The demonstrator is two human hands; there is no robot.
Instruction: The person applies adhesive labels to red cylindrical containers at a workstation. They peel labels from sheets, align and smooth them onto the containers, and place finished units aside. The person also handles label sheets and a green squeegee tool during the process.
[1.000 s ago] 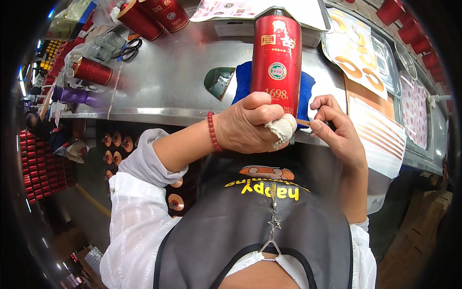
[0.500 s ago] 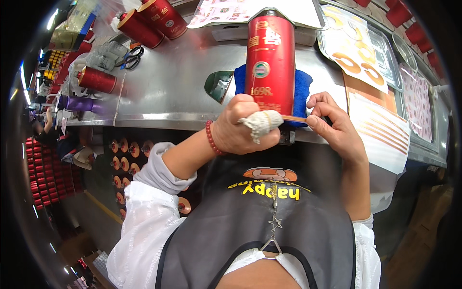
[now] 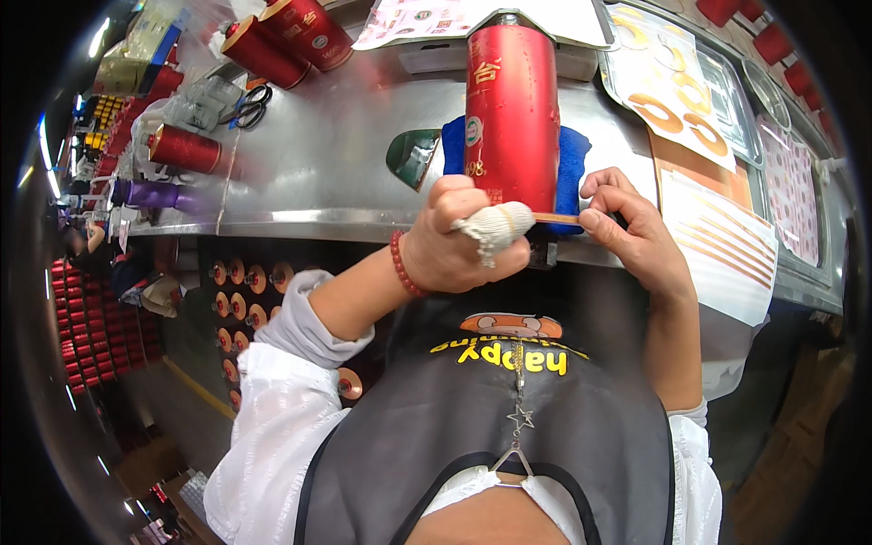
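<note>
Stainless steel workbench (image 3: 327, 154), seen from above, front edge curving across the middle of the view. At the front edge, near its middle: tall red cylindrical bottle (image 3: 511, 109), lying lengthwise with its base toward the person, resting on a blue cloth pad (image 3: 574, 168).

Left hand (image 3: 463, 250): forearm rising from lower left, wrist bent, red bead bracelet (image 3: 402, 265) at the wrist. Fingers curled inward against the base of the bottle; one fingertip wrapped in white gauze (image 3: 495, 227), pressed onto a thin tan strip (image 3: 556, 218) at the bottle's lower rim.

Right hand (image 3: 627, 232): forearm rising almost vertically from below right, knuckles up. Thumb and forefinger pinched together on the outer end of the same strip, remaining fingers loosely folded just beside the pad's right edge.

Elsewhere on the bench: dark green curved piece (image 3: 413, 156) just left of the pad; sheets of round orange labels (image 3: 668, 91) toward the right edge; more red bottles (image 3: 286, 41) at the far left corner; another red bottle (image 3: 184, 150) and a purple one (image 3: 154, 193) along the left edge, scissors (image 3: 250, 107) near them. Below the front edge: shelf of small round red caps (image 3: 241, 291). Bottom of view: grey apron (image 3: 490, 436) over white sleeves.
</note>
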